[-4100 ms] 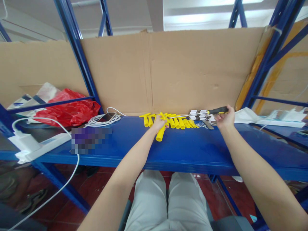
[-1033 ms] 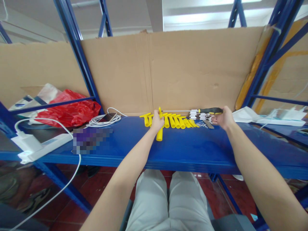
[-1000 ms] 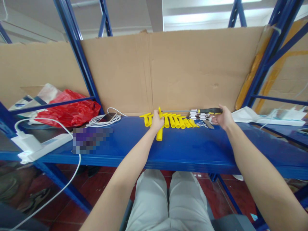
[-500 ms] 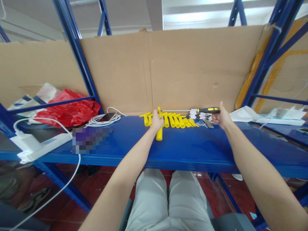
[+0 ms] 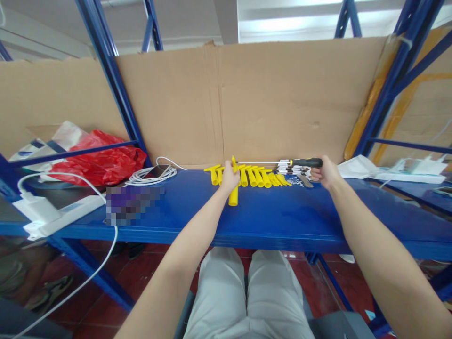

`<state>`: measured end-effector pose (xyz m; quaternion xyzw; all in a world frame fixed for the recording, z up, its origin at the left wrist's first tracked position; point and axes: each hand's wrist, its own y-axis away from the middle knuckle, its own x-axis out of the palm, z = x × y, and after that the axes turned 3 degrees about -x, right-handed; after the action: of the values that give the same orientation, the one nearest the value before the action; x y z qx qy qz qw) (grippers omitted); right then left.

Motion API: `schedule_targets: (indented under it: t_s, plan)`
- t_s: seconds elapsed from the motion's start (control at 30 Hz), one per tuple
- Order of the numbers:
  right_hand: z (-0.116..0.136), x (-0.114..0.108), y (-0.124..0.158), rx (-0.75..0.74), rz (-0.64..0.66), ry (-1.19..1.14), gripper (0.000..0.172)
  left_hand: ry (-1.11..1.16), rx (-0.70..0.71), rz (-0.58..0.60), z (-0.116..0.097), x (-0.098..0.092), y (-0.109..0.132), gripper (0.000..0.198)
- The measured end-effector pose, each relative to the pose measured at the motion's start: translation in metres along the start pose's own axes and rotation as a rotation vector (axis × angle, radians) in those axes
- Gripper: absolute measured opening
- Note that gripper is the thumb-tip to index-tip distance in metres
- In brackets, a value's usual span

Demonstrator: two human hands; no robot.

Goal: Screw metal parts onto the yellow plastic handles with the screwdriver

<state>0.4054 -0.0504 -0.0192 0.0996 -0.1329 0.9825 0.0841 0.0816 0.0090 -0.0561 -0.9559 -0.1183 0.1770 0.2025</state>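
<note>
My left hand (image 5: 231, 179) is closed round a yellow plastic handle (image 5: 233, 197), a tube with a flatter top, held upright above the blue shelf. My right hand (image 5: 325, 173) grips a screwdriver (image 5: 305, 162) by its black and yellow grip. Its long shaft lies level and points left, with the tip at the upper part of the yellow piece. Whether a screw sits at the tip is too small to tell. Behind and beside my left hand lies a row of several similar yellow handles (image 5: 259, 178). Small screws (image 5: 295, 181) are scattered near a metal blade (image 5: 305, 181).
A stack of white and dark pieces (image 5: 284, 166) stands behind the screwdriver. To the left are a coiled white cable (image 5: 150, 176), a red plastic bag (image 5: 102, 157) and a white power strip (image 5: 74, 212). Cardboard (image 5: 282, 94) backs the blue shelf (image 5: 282, 212).
My right thumb has come down from its raised position, and the fingers now wrap the screwdriver's grip, which looks turned. My left hand and the yellow handle stay in place.
</note>
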Motion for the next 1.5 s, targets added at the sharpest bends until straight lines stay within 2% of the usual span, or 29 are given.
schedule_targets:
  t_s: [0.13, 0.27, 0.37, 0.5, 0.67, 0.87, 1.0, 1.07, 1.3, 1.43, 1.5]
  plan:
    - [0.006, 0.001, 0.003, 0.053, -0.039, -0.011, 0.033, -0.001, 0.021, 0.003, 0.003, 0.002, -0.001, 0.035]
    - [0.004, 0.000, 0.002, 0.110, -0.027, 0.084, 0.045, -0.010, 0.011, 0.003, 0.006, 0.002, -0.002, 0.036]
    - [0.001, -0.001, 0.000, 0.050, -0.056, 0.072, 0.047, -0.012, 0.012, 0.006, 0.007, 0.002, -0.003, 0.035]
    - [0.003, 0.000, 0.000, -0.060, -0.027, -0.017, 0.043, -0.012, 0.024, 0.009, 0.007, 0.003, -0.003, 0.035]
    - [-0.001, -0.003, -0.003, 0.009, -0.061, 0.052, 0.053, -0.003, 0.034, -0.004, 0.009, 0.004, -0.004, 0.037]
    - [0.003, -0.002, -0.002, -0.041, -0.049, -0.028, 0.041, -0.004, 0.028, 0.001, 0.008, 0.004, -0.003, 0.035]
    - [0.000, -0.003, -0.004, -0.043, -0.049, -0.023, 0.055, -0.020, 0.022, 0.000, 0.006, 0.004, -0.001, 0.034]
    - [-0.004, -0.006, -0.006, -0.034, -0.044, 0.017, 0.057, -0.027, 0.022, 0.001, 0.005, 0.004, -0.001, 0.034]
    - [0.002, -0.005, -0.004, -0.080, -0.054, -0.022, 0.037, -0.042, 0.032, 0.015, 0.004, 0.003, 0.000, 0.038]
    - [0.001, -0.004, -0.002, -0.005, -0.058, 0.042, 0.049, -0.039, 0.037, 0.008, 0.005, 0.002, -0.001, 0.038]
    - [0.000, -0.004, -0.003, 0.016, -0.077, 0.053, 0.050, -0.040, 0.034, 0.004, 0.005, 0.001, -0.001, 0.036]
